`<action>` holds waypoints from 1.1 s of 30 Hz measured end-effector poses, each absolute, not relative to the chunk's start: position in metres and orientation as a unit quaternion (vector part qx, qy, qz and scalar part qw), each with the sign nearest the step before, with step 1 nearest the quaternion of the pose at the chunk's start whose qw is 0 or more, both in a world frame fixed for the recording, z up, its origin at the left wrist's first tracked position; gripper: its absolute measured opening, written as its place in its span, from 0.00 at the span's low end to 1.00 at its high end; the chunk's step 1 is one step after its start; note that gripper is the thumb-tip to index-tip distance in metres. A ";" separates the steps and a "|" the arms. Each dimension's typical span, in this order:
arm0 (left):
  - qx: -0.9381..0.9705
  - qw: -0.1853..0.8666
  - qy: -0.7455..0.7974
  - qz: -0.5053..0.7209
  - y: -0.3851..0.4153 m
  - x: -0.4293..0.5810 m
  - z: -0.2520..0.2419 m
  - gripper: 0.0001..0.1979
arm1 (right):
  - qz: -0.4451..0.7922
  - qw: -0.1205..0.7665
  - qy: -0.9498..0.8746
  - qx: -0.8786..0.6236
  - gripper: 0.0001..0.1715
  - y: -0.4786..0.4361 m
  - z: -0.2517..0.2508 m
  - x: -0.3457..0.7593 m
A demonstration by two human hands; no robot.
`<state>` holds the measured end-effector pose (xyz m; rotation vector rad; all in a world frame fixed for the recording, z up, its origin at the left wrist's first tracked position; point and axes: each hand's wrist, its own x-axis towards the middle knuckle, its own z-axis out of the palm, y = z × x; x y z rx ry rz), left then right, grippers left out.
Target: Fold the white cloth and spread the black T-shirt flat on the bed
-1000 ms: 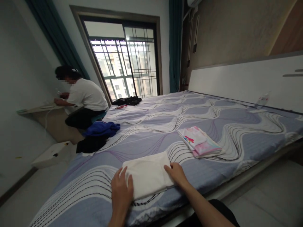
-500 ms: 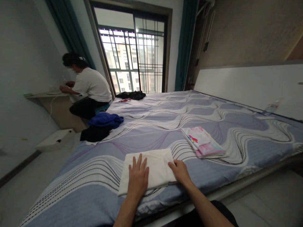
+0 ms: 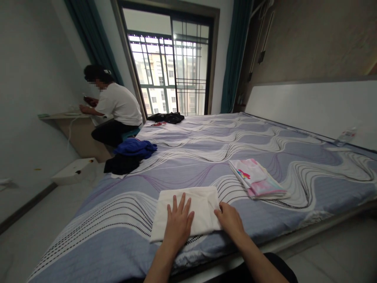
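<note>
A folded white cloth (image 3: 203,204) lies near the front edge of the bed (image 3: 206,157). My left hand (image 3: 178,222) rests flat on the middle of the cloth, fingers stretched out and spread. My right hand (image 3: 231,220) lies at the cloth's right edge, fingers curled down against the fold; whether it pinches the cloth I cannot tell. To the right, a folded pink and white patterned cloth (image 3: 257,182) sits on the bedspread.
A blue garment (image 3: 135,147) over a black one (image 3: 120,165) hangs at the bed's left edge. Dark clothing (image 3: 166,117) lies at the far side by the window. A person in a white shirt (image 3: 118,106) sits at a wall shelf. A white box (image 3: 73,171) is on the floor.
My left hand slid from the cloth's left edge onto its middle and flattened out. The right hand stayed at the right edge. The view shifted slightly left.
</note>
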<state>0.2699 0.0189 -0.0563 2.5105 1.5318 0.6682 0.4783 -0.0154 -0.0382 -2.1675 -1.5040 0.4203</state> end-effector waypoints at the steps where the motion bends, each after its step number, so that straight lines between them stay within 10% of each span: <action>1: 0.831 0.065 0.512 0.208 0.019 0.271 -0.056 0.25 | 0.125 0.228 -0.549 -0.794 0.16 -0.016 -0.033 0.472; 5: 0.819 0.054 0.544 0.173 0.030 0.272 -0.053 0.26 | 0.018 0.251 -0.653 -0.714 0.29 -0.008 -0.020 0.427; 28: 0.647 -0.003 0.754 0.109 0.044 0.220 -0.025 0.30 | -0.012 0.122 -0.646 -0.754 0.34 0.031 -0.061 0.395; 33: 0.620 0.140 0.759 0.140 0.036 0.201 -0.019 0.24 | -0.033 0.111 -0.650 -0.751 0.32 0.033 -0.059 0.392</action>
